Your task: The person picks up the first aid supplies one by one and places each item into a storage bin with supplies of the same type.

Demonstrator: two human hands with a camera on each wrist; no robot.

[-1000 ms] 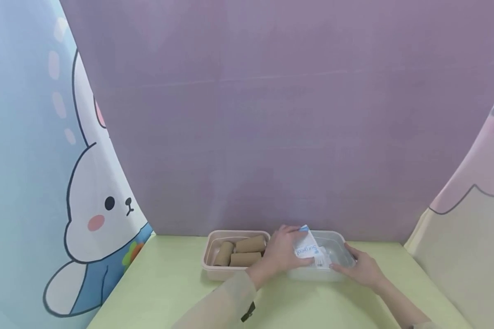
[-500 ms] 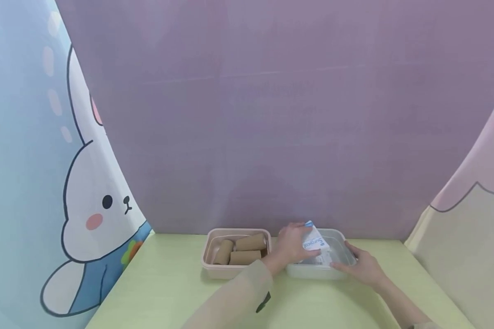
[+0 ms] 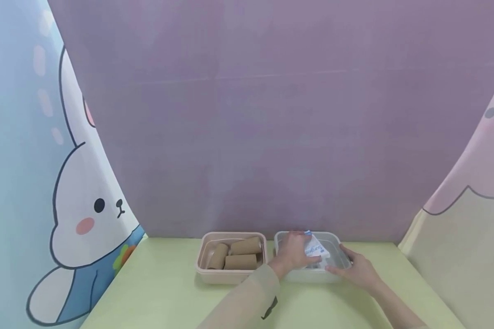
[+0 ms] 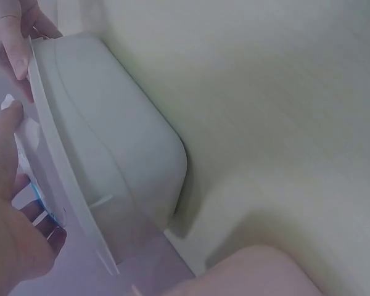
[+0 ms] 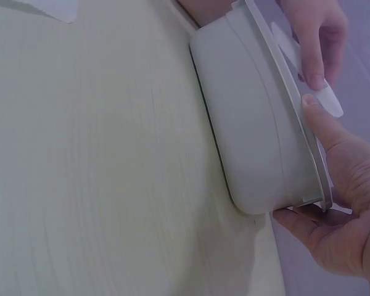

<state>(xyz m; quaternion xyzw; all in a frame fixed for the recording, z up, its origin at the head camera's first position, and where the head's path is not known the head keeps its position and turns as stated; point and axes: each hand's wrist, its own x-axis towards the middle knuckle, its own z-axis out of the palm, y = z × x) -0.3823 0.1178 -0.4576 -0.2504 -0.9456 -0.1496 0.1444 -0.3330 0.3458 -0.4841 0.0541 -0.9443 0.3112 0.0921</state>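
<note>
My left hand (image 3: 293,252) reaches over a translucent whitish plastic box (image 3: 314,276) and holds a white packet (image 3: 318,249) with blue lettering that begins "Surgic". In the left wrist view, the thumb and fingers of this hand lie on either side of the packet (image 4: 29,143), just above the rim. Gripping the box's right end is my right hand (image 3: 361,272). The right wrist view shows its thumb at the rim and its fingers under the outer wall (image 5: 253,123). Most of the box's inside is hidden behind the hands and packet.
To the left stands a pink plastic box (image 3: 226,277) with 3 brown cardboard tubes (image 3: 240,262) in it. Both boxes sit on a pale green table (image 3: 169,283), close to a purple backdrop (image 3: 238,137). Cartoon-printed cloth (image 3: 86,214) hangs at the sides.
My left hand has shifted with the packet and turned it slightly, now lower over the translucent box. My right hand keeps its grip on the box end. The view has shifted slightly.
</note>
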